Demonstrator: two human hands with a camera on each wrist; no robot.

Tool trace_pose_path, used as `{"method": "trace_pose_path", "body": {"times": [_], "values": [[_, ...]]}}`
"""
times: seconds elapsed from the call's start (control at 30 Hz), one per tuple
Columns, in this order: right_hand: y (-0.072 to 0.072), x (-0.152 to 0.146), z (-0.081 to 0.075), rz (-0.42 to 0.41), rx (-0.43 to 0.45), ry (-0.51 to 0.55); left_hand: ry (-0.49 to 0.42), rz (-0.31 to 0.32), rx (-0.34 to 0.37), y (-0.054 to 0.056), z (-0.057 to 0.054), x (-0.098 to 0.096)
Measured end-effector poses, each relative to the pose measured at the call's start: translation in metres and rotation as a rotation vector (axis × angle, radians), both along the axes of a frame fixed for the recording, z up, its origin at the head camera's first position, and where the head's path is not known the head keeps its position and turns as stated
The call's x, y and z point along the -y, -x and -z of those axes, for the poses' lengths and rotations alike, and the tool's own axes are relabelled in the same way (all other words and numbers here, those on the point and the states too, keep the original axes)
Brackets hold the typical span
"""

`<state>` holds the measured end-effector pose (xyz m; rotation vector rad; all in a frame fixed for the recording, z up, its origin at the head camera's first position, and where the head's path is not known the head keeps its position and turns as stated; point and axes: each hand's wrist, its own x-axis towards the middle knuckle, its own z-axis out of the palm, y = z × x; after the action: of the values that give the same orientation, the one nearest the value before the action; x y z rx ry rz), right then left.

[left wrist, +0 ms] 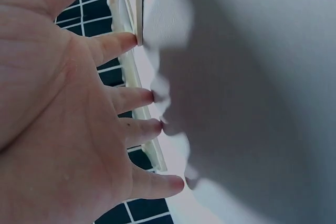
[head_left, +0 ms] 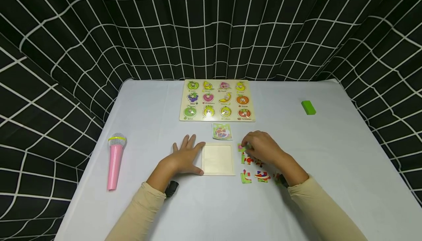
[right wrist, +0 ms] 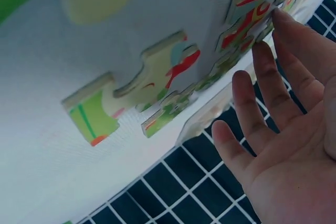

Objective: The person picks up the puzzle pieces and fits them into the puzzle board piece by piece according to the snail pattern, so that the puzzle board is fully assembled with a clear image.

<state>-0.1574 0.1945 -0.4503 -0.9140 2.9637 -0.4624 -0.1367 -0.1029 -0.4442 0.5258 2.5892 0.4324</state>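
Observation:
My left hand (head_left: 185, 158) lies with fingers spread at the left side of a shallow square wooden tray (head_left: 218, 160); its thumb and index finger touch the frame. In the left wrist view, the left fingers (left wrist: 139, 97) are extended over the white cloth. My right hand (head_left: 263, 147) reaches down over several colourful jigsaw pieces right of the tray. Its fingertips touch or nearly touch a red-and-green jigsaw piece (right wrist: 242, 31) in the right wrist view; no lifted piece shows. Other jigsaw pieces (head_left: 262, 176) lie nearer the front, some partly hidden by the right hand and wrist.
A fruit puzzle board (head_left: 217, 100) lies at the back, with a small picture card (head_left: 222, 131) in front of it. Far left is a pink toy microphone (head_left: 115, 162). A green block (head_left: 308, 107) sits at the back right. Black gridded curtains (head_left: 211, 28) surround the table.

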Motion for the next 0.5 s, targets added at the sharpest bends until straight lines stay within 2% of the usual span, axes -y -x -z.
{"method": "trace_pose_path", "body": {"times": [0.3,0.5], "values": [[0.002,0.003,-0.006,0.039,0.001,-0.036,-0.003,0.019,0.014,0.004,0.005,-0.003],[0.003,0.020,-0.013,-0.023,-0.023,-0.003,0.007,0.024,0.007,0.006,0.005,-0.005]]}}
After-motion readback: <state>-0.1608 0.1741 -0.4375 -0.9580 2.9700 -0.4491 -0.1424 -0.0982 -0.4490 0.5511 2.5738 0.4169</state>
